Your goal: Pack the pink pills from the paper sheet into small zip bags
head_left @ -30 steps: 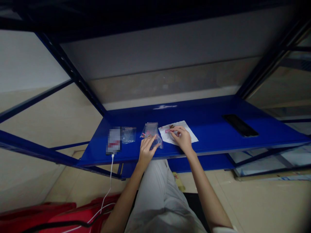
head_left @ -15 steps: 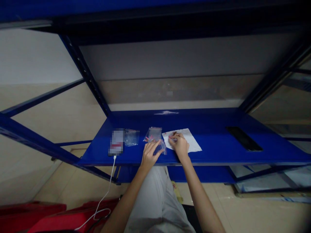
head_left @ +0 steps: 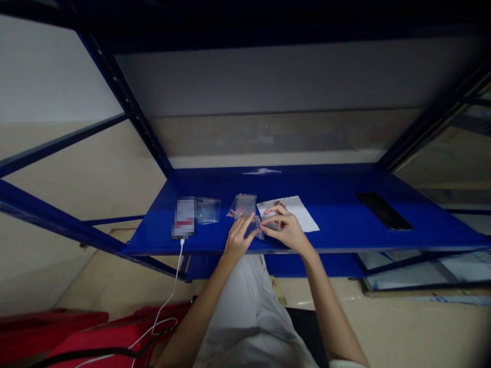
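Note:
My left hand (head_left: 238,239) has its thumb and fingers closed on a small clear plastic bag (head_left: 259,233), near the shelf's front edge. At that bag's right side is my right hand (head_left: 287,231), thumb and forefinger pinched together. What the pinch holds is too small to make out. Under and behind the right hand lies a white paper sheet (head_left: 307,217) with small reddish pieces (head_left: 282,204) on it. Just beyond the left hand rests a flat clear bag (head_left: 245,203), with small pink and red pieces (head_left: 238,211) beside or inside it; I cannot tell which.
More clear bags (head_left: 209,210) lie on the left, next to a phone (head_left: 184,217) with a white cable (head_left: 177,276) hanging over the edge. A black phone-like slab (head_left: 385,211) lies on the right of the blue shelf (head_left: 337,204). Blue uprights (head_left: 130,107) frame the sides.
My right hand has moved left from the paper to the bag in my left hand. The left hand keeps its hold. The view has tilted slightly.

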`<state>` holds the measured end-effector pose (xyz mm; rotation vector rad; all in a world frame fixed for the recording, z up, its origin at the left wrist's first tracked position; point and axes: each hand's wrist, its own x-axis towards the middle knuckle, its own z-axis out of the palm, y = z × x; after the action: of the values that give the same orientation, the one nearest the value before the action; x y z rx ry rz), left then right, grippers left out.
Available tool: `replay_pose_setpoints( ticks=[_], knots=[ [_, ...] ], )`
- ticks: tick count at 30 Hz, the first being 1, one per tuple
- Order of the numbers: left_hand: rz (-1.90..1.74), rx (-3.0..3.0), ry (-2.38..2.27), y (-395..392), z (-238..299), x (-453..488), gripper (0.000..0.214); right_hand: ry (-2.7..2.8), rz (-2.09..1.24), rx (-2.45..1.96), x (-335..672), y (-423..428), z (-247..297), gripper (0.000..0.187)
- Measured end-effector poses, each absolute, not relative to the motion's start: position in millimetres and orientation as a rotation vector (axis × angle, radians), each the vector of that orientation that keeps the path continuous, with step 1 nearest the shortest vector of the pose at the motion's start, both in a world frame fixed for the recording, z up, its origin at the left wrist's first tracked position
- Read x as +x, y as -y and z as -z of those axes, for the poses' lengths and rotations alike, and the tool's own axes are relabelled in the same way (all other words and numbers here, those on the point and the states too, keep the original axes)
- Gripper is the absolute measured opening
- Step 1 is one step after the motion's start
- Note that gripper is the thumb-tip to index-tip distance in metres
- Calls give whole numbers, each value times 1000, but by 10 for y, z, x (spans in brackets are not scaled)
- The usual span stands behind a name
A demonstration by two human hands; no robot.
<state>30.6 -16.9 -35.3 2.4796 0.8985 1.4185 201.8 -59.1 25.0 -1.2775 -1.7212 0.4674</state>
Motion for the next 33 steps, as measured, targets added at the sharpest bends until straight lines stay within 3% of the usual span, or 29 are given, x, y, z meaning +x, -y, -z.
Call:
replay_pose_setpoints(
  ticks=[6,15,23,33],
  knots=[
    [-1404,2513,-874,168,378,303,46,1852,-308,-1464,1923,590,-225,11],
    [-1425,2466,-864,169,345,299,42,1640,-433,-1319,1956,607,-193,19],
    [-1399,2445,-885,169,348,302,40,1311,-107,-1740,2434,567,187,26],
    [-1404,2448,-906,158,379,306,42,1283,42,-2040,2334,363,310,25]
  ],
)
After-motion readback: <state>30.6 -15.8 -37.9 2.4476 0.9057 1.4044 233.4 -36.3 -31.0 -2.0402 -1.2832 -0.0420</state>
